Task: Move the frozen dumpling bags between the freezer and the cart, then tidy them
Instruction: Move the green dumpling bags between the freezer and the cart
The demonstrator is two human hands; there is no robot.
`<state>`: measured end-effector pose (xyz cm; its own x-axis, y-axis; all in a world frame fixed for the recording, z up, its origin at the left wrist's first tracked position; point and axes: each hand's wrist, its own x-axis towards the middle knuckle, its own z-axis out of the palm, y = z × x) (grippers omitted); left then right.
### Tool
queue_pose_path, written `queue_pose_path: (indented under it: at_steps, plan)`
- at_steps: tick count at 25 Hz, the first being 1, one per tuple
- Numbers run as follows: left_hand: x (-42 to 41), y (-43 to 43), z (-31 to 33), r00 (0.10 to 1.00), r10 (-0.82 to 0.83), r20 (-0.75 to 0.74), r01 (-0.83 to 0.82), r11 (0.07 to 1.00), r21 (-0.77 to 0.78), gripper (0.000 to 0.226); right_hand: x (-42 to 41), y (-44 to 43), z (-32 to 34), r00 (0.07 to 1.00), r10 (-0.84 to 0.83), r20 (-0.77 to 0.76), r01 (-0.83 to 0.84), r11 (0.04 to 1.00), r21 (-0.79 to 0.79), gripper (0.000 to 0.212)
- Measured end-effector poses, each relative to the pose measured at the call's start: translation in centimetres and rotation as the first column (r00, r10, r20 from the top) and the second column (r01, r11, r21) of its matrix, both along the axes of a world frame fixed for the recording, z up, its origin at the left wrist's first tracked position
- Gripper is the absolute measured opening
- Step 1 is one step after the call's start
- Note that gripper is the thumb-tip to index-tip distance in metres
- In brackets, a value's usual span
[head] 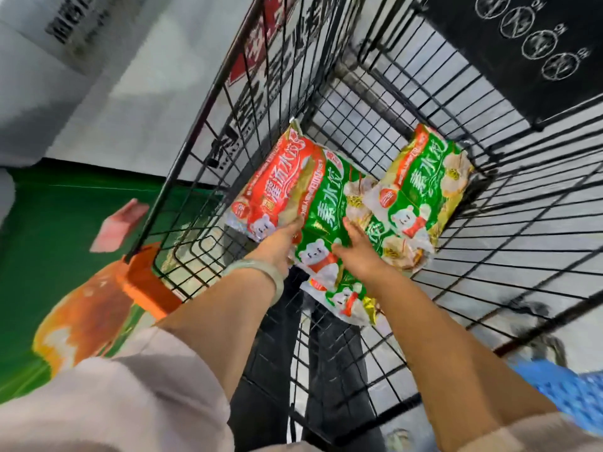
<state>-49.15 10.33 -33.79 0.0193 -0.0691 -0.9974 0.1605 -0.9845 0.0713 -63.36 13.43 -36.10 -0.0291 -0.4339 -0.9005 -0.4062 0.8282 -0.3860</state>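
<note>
Both arms reach down into the black wire cart [375,102], where several dumpling bags lie on its floor. The left hand [277,246] grips the left edge of a green bag [326,223] in the middle, and the right hand [359,252] presses on it, fingers spread, thumb at its near end. A red bag [277,181] lies touching on the left; another green bag [424,187] lies right.

Shop — wire cart [424,102], packaged dumpling bags [421,190]
</note>
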Motion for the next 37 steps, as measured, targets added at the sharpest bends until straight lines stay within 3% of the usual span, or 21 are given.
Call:
queue_pose_path:
  at_steps: [2, 4, 7, 12, 16, 22, 30, 37]
  plan:
    - [-0.6, 0.0, 0.6, 0.999, 0.044, -0.006, -0.044, 0.998, -0.051, 0.017, -0.2, 0.0, 0.5, 0.999, 0.047, 0.007, -0.047, 0.999, 0.007, 0.068]
    - [-1.0, 0.0, 1.3, 0.998, 0.024, 0.061, -0.016, 0.993, -0.118, 0.012, -0.3, -0.2, 1.4, 0.997, 0.066, 0.029, -0.067, 0.997, 0.049, 0.068]
    - [-0.8, -0.3, 3.3, 0.99, 0.05, 0.132, -0.02, 0.975, -0.221, 0.024, -1.1, -1.1, 4.5, 0.977, 0.215, 0.007, -0.215, 0.975, 0.054, 0.054]
    - [0.3, 0.3, 7.6, 0.985, 0.059, 0.164, -0.004, 0.948, -0.32, 0.03, -3.2, -2.4, 10.4, 0.943, 0.327, -0.062, -0.329, 0.944, -0.024, 0.037]
    - [1.4, 1.5, 13.5, 0.978, 0.014, 0.208, 0.068, 0.921, -0.384, 0.021, -4.5, -3.4, 16.3, 0.953, 0.296, -0.072, -0.301, 0.95, -0.086, 0.032]
    - [3.7, 2.7, 22.7, 0.994, 0.012, 0.107, 0.048, 0.839, -0.542, 0.024, -3.7, -4.4, 23.9, 0.942, 0.325, -0.083, -0.336, 0.922, -0.192, 0.021]
    - [8.7, 4.9, 34.1, 0.965, -0.257, -0.051, 0.144, 0.684, -0.715, 0.017, 0.1, -4.2, 33.7, 0.937, 0.34, -0.085, -0.348, 0.876, -0.334, 0.062]
    - [15.4, 10.7, 41.0, 0.924, -0.356, -0.137, 0.13, 0.632, -0.764, 0.024, 6.5, 0.2, 35.9, 0.96, 0.262, 0.096, -0.232, 0.941, -0.247, 0.082]
